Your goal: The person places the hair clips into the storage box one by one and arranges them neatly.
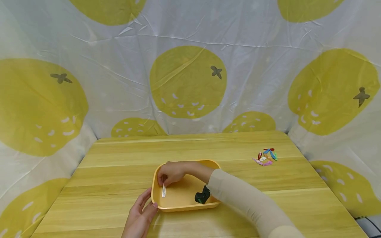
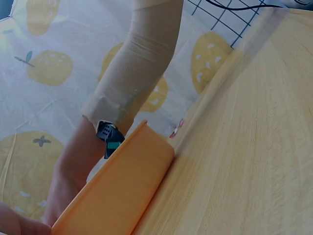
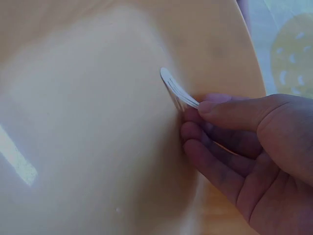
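A white snap hair clip [image 3: 178, 91] is pinched between the thumb and fingers of my right hand [image 1: 172, 173]. The clip's rounded end points down to the floor of a yellow-orange plastic basin [image 1: 186, 209], inside its left end. In the right wrist view the clip slants just above or against the basin floor; I cannot tell which. My left hand [image 1: 140, 213] holds the basin at its near left corner, thumb at the rim and fingers along the outside wall. A black device [image 1: 203, 195] is strapped under the right wrist, over the basin.
Several coloured snap hair clips [image 1: 267, 158] lie in a loose cluster on the wooden table [image 1: 119, 165], to the right and beyond the basin. A white curtain [image 1: 253, 82] with yellow fruit prints hangs behind and at both sides.
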Available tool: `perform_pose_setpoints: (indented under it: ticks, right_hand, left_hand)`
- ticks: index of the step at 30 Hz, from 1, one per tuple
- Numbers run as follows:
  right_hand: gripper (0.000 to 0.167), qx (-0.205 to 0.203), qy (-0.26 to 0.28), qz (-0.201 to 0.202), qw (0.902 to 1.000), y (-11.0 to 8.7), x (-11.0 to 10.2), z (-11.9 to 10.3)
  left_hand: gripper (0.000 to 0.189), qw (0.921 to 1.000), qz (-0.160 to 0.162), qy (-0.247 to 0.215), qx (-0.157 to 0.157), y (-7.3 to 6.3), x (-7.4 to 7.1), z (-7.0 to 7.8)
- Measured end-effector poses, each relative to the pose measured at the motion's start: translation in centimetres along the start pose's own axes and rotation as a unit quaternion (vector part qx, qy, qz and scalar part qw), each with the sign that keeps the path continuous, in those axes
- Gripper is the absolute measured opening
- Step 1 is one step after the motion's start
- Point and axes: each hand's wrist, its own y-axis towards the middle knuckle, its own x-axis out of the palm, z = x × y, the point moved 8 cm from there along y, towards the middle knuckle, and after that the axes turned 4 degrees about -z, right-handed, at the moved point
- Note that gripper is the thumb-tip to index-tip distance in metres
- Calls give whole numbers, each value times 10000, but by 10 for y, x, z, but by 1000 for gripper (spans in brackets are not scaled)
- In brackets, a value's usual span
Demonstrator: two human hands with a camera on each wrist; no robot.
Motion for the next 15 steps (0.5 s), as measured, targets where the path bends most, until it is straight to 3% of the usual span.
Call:
perform_pose_setpoints:
  ticks: [15]
  right_hand:
    - [13,-87,125,31,9999,-4,-3,1]
  left_hand:
    - [67,10000,67,-1,-7,1,-1,0]
